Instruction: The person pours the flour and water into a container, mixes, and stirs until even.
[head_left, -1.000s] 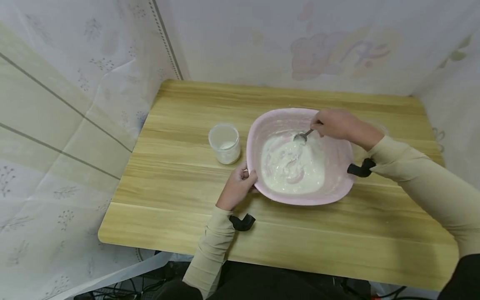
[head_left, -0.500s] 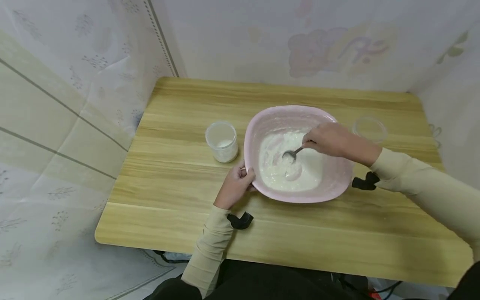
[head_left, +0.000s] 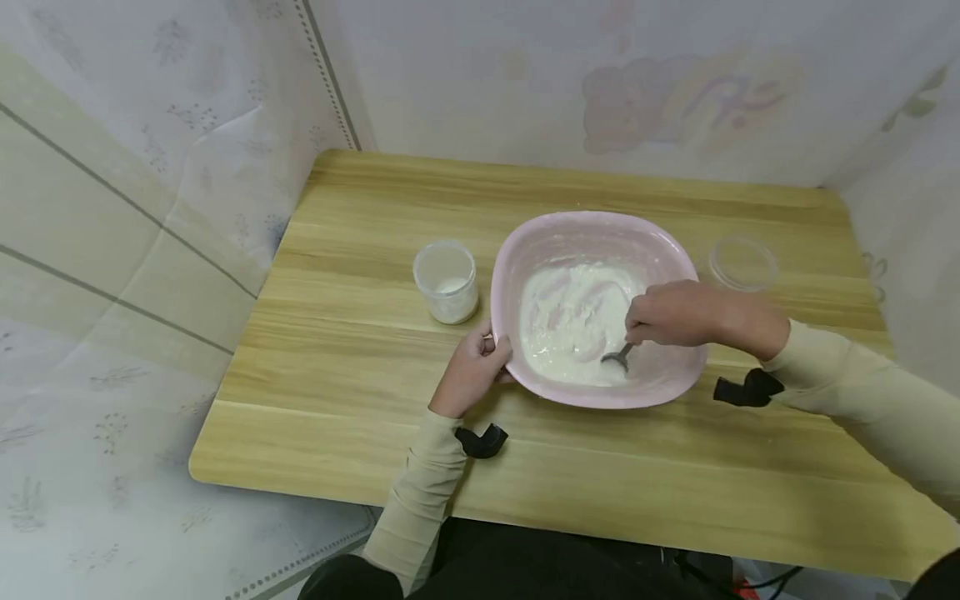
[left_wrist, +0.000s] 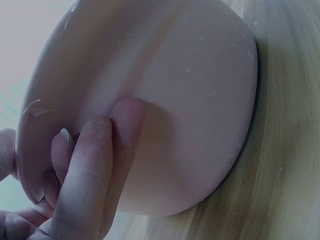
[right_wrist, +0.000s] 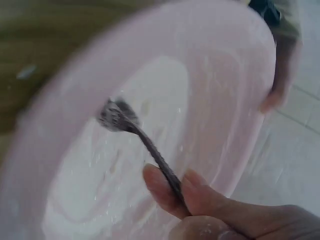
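Note:
The pink basin [head_left: 511, 258] stands on the table, holding a thick, lumpy white batter [head_left: 570, 317]. At its near-left rim my left hand [head_left: 472, 371] grips the edge, thumb on top; in the left wrist view the fingers [left_wrist: 87, 165] lie against the outer wall. My right hand [head_left: 675, 315] pinches the handle of a metal spoon [head_left: 617, 358] over the basin's right side. The spoon's head touches the batter near the front. White batter coats that head [right_wrist: 117, 116] in the right wrist view, where finger and thumb hold the thin handle.
Left of the basin stands a clear plastic tub [head_left: 446, 283] with some white contents at the bottom. A clear round lid [head_left: 742, 262] lies behind my right wrist. The wooden table [head_left: 315, 350] meets patterned cloth walls at the back and left.
My right hand has swept the spoon from the back of the basin through the middle to the front right. The left hand keeps its grip on the rim.

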